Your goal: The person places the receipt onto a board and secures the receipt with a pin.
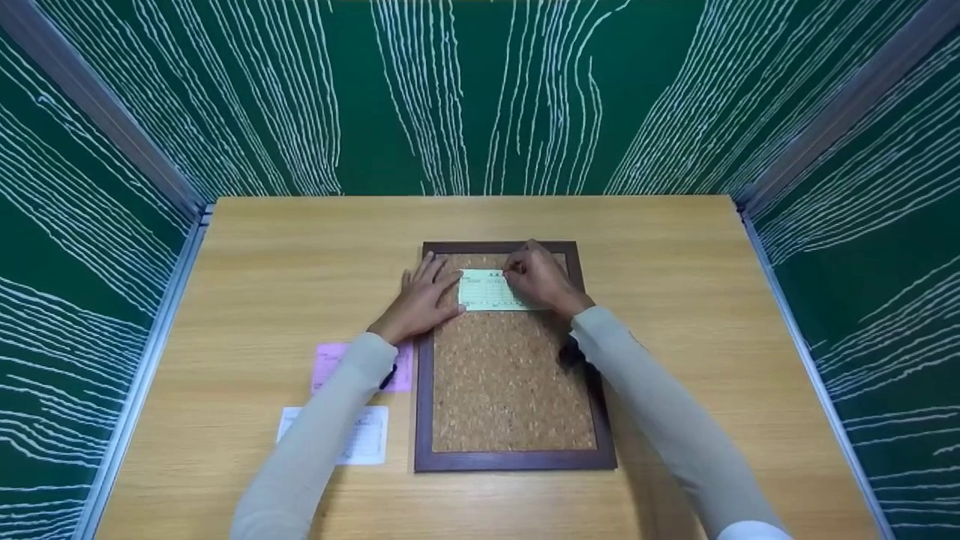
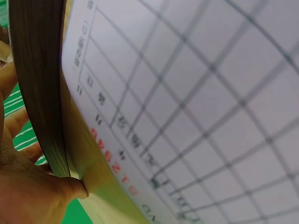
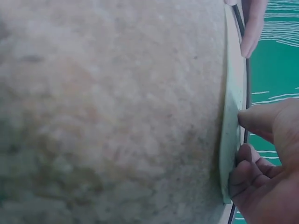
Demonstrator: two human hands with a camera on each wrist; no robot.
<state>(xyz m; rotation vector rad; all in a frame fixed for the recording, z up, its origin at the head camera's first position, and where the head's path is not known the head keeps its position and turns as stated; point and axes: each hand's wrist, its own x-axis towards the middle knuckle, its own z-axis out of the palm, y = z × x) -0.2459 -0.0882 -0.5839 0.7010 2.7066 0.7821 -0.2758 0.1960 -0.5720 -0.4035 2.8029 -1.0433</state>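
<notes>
A pale green printed slip (image 1: 482,291) lies across the upper part of a cork board (image 1: 514,382) with a dark brown frame. My left hand (image 1: 424,296) is spread over the frame's left side, its thumb and a fingertip at the slip's left edge. At the slip's upper right, my right hand (image 1: 544,277) bends over the paper with its fingers curled. In the right wrist view the thumb (image 3: 257,119) touches the slip (image 3: 229,140), and the curled fingers (image 3: 245,175) rest close below it. Whether they pinch something small, I cannot tell.
A pink slip (image 1: 328,364) and a white printed slip (image 1: 367,435) lie on the wooden table (image 1: 675,262) left of the board, partly under my left forearm. A dark object (image 1: 571,352) shows beside the right sleeve. Green walls with white lines enclose the table.
</notes>
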